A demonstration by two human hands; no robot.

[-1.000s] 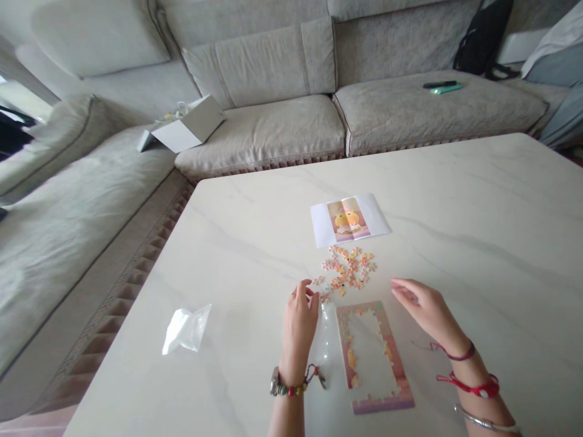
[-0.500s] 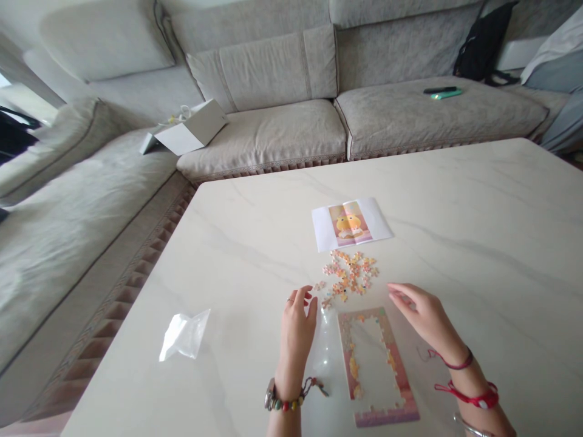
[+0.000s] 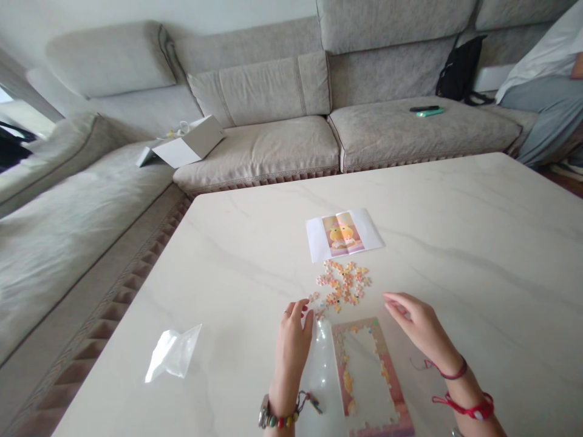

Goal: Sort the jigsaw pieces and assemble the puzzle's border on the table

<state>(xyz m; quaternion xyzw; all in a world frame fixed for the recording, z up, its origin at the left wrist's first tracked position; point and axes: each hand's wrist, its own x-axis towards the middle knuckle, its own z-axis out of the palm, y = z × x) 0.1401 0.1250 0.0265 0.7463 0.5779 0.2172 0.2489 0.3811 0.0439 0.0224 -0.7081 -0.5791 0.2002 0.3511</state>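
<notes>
Left hand (image 3: 291,358) just beside knobbly jigsaw pieces (image 3: 342,283) on veined marble (image 3: 455,243).

The left hand (image 3: 291,355) stands on its edge just left of the puzzle frame (image 3: 340,355), fingers loosely curled. The right hand (image 3: 421,325) hovers palm-down just beyond the frame's top right corner, fingers extended and close together.

Left hand (image 3: 291,346) beside loose jigsaw pieces (image 3: 341,284); right hand (image 3: 421,325) near partly filled puzzle frame (image 3: 353,331).
</notes>
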